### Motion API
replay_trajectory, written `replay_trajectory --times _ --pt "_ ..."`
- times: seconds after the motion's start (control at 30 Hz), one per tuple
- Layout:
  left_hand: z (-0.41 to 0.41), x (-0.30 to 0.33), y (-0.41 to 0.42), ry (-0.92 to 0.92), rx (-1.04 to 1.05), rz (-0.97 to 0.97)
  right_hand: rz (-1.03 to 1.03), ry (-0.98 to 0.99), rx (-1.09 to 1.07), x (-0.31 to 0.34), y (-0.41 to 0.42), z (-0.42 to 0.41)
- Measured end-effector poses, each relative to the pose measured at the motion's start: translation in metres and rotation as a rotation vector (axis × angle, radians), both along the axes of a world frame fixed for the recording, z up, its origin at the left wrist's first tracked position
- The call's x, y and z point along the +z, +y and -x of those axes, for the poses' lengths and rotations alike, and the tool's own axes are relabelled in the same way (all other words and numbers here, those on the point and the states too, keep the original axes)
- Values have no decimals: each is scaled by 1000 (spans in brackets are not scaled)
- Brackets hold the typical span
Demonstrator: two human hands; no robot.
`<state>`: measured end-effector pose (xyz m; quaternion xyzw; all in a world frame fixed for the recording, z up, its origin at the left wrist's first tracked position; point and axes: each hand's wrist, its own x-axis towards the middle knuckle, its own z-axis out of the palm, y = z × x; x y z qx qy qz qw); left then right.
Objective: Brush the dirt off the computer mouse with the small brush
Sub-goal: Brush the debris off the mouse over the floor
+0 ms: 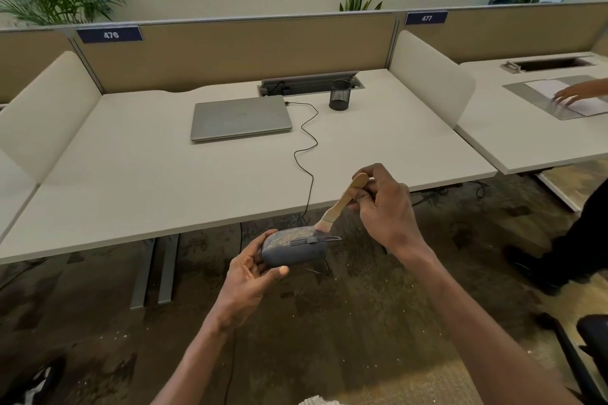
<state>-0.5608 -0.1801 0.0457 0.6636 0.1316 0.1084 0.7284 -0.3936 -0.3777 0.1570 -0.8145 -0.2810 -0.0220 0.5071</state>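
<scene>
While my left hand [253, 268] grips the mouse [294, 246] off the counter [164, 174] edge, my right hand [383, 204] pinches the brush [342, 200], bristles touching; floor below.

The computer mouse [294, 248] looks like matt grey plastic, its top speckled with pale gritty dust, and the small brush [342, 200] has a bare light wooden handle with pale bristles. The desk [131, 174] is smooth matt white, the laptop [240, 117] brushed silver metal, the pen cup [340, 95] black wire mesh.
</scene>
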Motion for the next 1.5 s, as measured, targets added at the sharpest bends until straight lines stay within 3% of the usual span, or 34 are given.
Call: replay_trajectory --times 0.6,0.83,1.0,1.33,1.5 --pt "5 -4 4 1 4 41 23 14 54 0 3 0" --pt "5 -6 4 1 1 44 -19 -42 75 2 2 2" --pt "3 -6 6 3 5 49 132 -120 128 3 1 3" --pt "1 1 4 8 10 86 182 -215 143 9 4 6" --pt "1 3 3 7 10 104 132 -212 154 13 6 10"
